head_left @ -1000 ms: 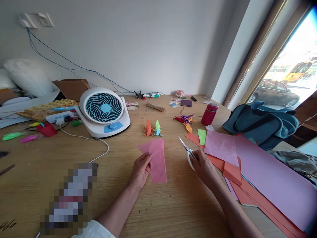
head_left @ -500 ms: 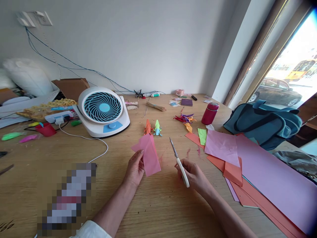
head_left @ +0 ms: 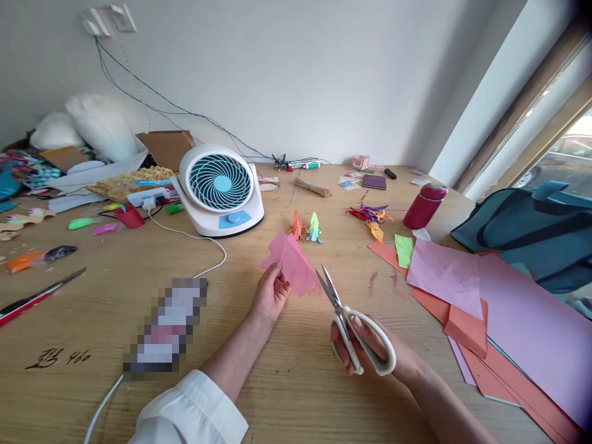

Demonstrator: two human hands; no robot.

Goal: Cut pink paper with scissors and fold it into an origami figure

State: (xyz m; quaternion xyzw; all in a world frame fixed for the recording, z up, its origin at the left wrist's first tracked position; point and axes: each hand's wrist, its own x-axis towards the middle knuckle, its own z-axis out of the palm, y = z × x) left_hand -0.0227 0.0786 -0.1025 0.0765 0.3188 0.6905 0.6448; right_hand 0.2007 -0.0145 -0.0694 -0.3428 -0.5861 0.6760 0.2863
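Observation:
A piece of pink paper [head_left: 296,268] is pinched between the thumb and fingers of my left hand [head_left: 272,293], held above the table. My right hand [head_left: 358,342] grips white-handled scissors [head_left: 340,308], thumb and fingers through the loops. Their blades are spread and point up and left, with the tips close to the right edge of the paper. Behind the paper stand an orange folded paper figure [head_left: 296,226] and a green and blue one [head_left: 315,228].
A white fan [head_left: 222,185] stands at back left, with a pixelated flat object [head_left: 166,327] nearer. To the right lie pink sheets [head_left: 518,314], orange paper [head_left: 467,324], a red flask [head_left: 424,205] and a teal bag [head_left: 522,234]. Colourful folded paper [head_left: 370,214] lies further back.
The scissors have opened and turned, showing both loops. The pink paper has tilted, its right edge now nearer the blades. The whole view has swung left.

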